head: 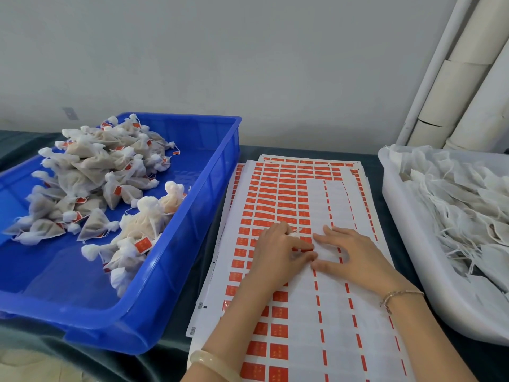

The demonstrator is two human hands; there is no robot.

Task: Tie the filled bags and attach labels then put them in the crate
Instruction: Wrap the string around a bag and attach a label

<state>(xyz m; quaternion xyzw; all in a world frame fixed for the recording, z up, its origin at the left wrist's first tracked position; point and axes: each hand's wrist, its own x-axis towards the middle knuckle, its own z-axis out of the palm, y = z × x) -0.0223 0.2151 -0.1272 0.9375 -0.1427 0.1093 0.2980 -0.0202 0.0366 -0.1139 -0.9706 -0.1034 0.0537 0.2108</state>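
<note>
A stack of white sheets with rows of red labels (278, 194) lies in the middle of the table. My left hand (278, 249) rests on the top sheet, its fingertips pressing at a red label near the sheet's middle. Beside it, my right hand (355, 255) lies flat on the peeled white strip, fingers straight and meeting the left fingertips. The blue crate (192, 244) on the left holds a heap of tied white bags (93, 175) with red labels on their strings. I cannot tell whether a label is lifted.
A white tray (413, 257) at the right holds several loose white bags (462, 199) with strings. Pale pipes (454, 78) stand against the wall at the back right. A dark cloth (165, 365) covers the table.
</note>
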